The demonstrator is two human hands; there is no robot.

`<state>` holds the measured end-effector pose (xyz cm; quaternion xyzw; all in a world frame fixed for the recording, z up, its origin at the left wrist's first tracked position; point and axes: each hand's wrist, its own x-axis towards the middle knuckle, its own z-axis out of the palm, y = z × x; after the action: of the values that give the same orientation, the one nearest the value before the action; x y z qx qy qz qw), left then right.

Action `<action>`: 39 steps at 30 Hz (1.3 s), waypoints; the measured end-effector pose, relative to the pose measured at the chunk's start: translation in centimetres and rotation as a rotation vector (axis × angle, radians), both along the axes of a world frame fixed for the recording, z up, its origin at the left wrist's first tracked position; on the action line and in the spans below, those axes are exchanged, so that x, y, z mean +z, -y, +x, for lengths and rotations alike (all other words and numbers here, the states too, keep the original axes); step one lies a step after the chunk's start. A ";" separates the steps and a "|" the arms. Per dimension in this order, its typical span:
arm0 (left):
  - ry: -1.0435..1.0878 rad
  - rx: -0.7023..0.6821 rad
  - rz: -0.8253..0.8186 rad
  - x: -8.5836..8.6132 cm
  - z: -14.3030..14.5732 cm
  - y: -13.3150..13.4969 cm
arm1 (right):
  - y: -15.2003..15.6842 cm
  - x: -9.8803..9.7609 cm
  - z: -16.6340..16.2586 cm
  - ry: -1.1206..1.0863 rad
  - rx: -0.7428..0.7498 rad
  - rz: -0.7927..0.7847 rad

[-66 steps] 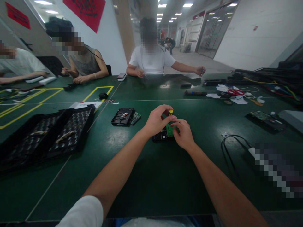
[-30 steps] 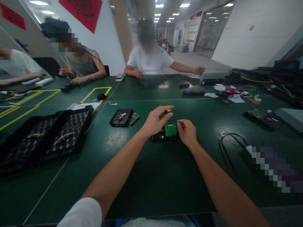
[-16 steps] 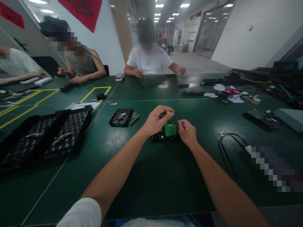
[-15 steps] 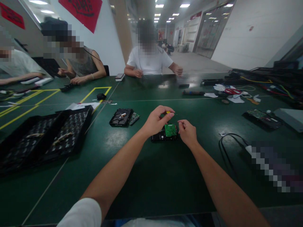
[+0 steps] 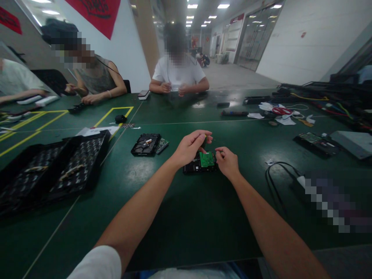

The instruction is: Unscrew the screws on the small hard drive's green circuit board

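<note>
A black hard drive [image 5: 190, 168] lies flat on the green table, its green circuit board [image 5: 207, 159] facing up. Above its far left part, my left hand [image 5: 192, 145] is closed around a small thing with a yellow part [image 5: 206, 136]; the fingers hide most of it. My right hand [image 5: 227, 161] is at the drive's right edge, thumb and fingers pinched together. Whatever is in that pinch is too small to make out. To the left lie another black hard drive [image 5: 145, 144] and a loose circuit board [image 5: 162, 145] touching or nearly touching it.
Black slotted trays [image 5: 95, 155] stand on the left. On the right are a drive-like unit [image 5: 315, 142], a grey box [image 5: 353, 143] and a black cable [image 5: 269, 180]. Bundled cables [image 5: 316, 95] lie at the far right. Co-workers [image 5: 178, 73] sit across the table.
My left hand has turned slightly, with less of the yellow part showing. My right hand stays pinched by the drive. The person opposite has brought both hands together. The whole view has shifted a little.
</note>
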<state>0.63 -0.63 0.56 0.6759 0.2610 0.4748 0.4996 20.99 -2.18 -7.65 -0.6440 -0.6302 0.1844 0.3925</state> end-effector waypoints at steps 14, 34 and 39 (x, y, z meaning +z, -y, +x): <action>0.050 0.043 -0.024 -0.3 0.6 0.0 | -0.1 -0.5 0.1 0.011 0.013 0.027; 0.246 -0.030 -0.324 0.1 0.6 0.0 | 0.0 -0.4 0.1 -0.013 0.022 0.010; 0.239 0.051 -0.355 0.3 0.5 0.0 | -0.1 -0.5 0.2 -0.013 0.021 0.000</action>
<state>1.13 -0.68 0.83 0.5095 0.2966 0.5106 0.6259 21.14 -2.09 -8.18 -0.6361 -0.6344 0.1929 0.3947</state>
